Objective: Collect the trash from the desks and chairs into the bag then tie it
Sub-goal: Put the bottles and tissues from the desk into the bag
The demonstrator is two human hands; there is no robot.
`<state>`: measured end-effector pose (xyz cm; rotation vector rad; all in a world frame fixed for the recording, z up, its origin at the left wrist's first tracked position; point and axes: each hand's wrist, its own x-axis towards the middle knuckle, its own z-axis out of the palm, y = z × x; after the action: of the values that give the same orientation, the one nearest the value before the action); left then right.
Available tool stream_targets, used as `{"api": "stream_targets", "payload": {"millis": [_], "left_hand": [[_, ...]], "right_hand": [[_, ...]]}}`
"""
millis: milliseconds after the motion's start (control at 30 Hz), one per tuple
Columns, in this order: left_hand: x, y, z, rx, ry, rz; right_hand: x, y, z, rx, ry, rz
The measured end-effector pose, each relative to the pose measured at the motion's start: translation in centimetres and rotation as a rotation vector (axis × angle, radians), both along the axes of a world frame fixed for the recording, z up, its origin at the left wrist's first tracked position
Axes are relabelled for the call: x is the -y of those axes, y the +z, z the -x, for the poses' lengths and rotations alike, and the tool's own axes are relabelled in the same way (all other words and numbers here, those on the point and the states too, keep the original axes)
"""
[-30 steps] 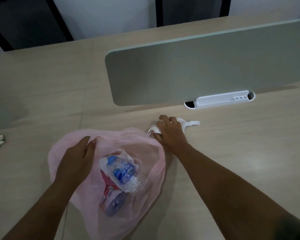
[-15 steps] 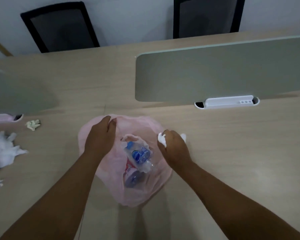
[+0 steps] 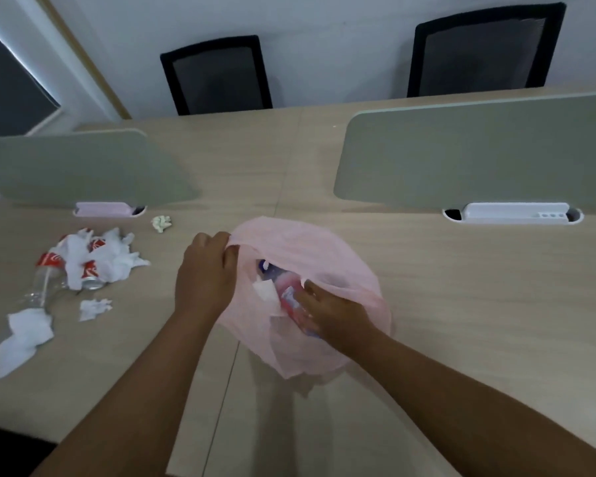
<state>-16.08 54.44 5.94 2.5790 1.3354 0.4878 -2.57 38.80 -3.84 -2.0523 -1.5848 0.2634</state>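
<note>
a pink bag (image 3: 324,242) lies on the desk (image 3: 461,304) about midway along its near edge, its mouth facing the person. the left hand (image 3: 205,277) pinches the left rim of the bag between thumb and curled fingers and holds it up. the right hand (image 3: 334,311) reaches into the mouth, fingers pointing in against the trash there; whether it has hold of anything cannot be told. inside the bag show a blue-capped bottle (image 3: 265,266) and a white tissue (image 3: 264,290). toward the left edge of the desk, well apart from the bag, lies a heap of white tissues (image 3: 114,259) over a clear bottle with a red label (image 3: 45,280) and a can (image 3: 92,282), with a small tissue scrap (image 3: 95,308) and a large flat tissue (image 3: 23,335) nearer the front. a crumpled paper ball (image 3: 161,223) sits between the heap and the bag. two grey dividers (image 3: 479,149) stand across the middle of the desk, a white tray (image 3: 513,213) at the foot of the right one. two black chairs (image 3: 217,75) stand beyond the far edge.
</note>
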Motion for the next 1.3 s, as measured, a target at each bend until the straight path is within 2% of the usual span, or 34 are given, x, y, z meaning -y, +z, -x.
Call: {"api": "stream_targets", "payload": {"millis": [67,133,200,267,300,367,400,467,567,633,667,700,767,867,1000,1067,1167,1233,1300], "left_hand": [[-0.5,0.0,1.2,0.001,0.02,-0.023],[-0.6,0.1,1.8,0.017,0.048,0.009],[-0.6,0.1,1.7,0.045,0.056,0.025],[-0.4,0.5,1.2,0.047,0.06,0.031],[-0.2,0.7,1.1,0.016,0.079,0.01],[-0.3,1.4,1.0,-0.093,0.151,-0.038],[-0.5,2.0,0.9,-0.138,0.177,-0.032],[-1.8,2.7,0.3,-0.125,0.2,0.041],[-3.9,4.4,-2.8,0.199,0.231,0.44],[-3.7,5.3,-5.8,0.358,0.165,0.72],[-3.4,5.5,-7.2,0.401,0.121,0.779],[-2.8,5.6,-8.6,0.437,0.075,0.793],[-1.3,5.5,-10.5,0.463,-0.025,0.678],[2.5,4.1,-11.9,0.394,-0.255,0.541],[9.0,1.1,-11.8,0.269,-0.488,0.629],[11.8,-0.5,-11.3,0.226,-0.581,0.687],[15.6,-3.3,-9.9,0.139,-0.725,0.714],[17.7,-5.3,-9.0,0.07,-0.841,0.676],[19.8,-7.5,-8.2,-0.006,-0.962,0.574]], "right_hand": [[2.0,-1.6,0.7,0.427,-0.081,-0.382],[2.9,-2.0,0.3,0.558,-0.217,-0.472],[2.9,-1.8,-1.0,0.511,-0.479,-0.325],[2.7,-1.3,-2.9,0.303,-0.657,-0.069],[2.8,-0.7,-3.9,0.134,-0.691,0.013],[3.1,1.2,-6.0,-0.222,-0.799,-0.024],[3.2,2.3,-7.0,-0.279,-0.871,-0.066],[3.8,4.4,-8.7,-0.151,-0.874,-0.088],[5.3,7.4,-9.7,0.017,-0.788,0.057],[6.9,8.8,-10.3,0.063,-0.908,-0.045],[7.8,9.4,-10.5,0.073,-0.952,-0.073],[8.7,9.7,-10.4,0.069,-0.958,-0.054],[10.8,9.8,-10.4,0.03,-0.948,0.007],[15.1,8.7,-9.6,-0.046,-1.12,-0.053],[21.2,6.1,-6.2,-0.319,-1.371,-0.086],[24.0,5.0,-3.2,-0.353,-1.426,0.007],[27.9,4.5,2.7,-0.156,-1.377,0.344],[30.3,4.5,7.0,-0.043,-1.328,0.522],[32.0,4.2,10.8,-0.008,-1.308,0.678]]}}
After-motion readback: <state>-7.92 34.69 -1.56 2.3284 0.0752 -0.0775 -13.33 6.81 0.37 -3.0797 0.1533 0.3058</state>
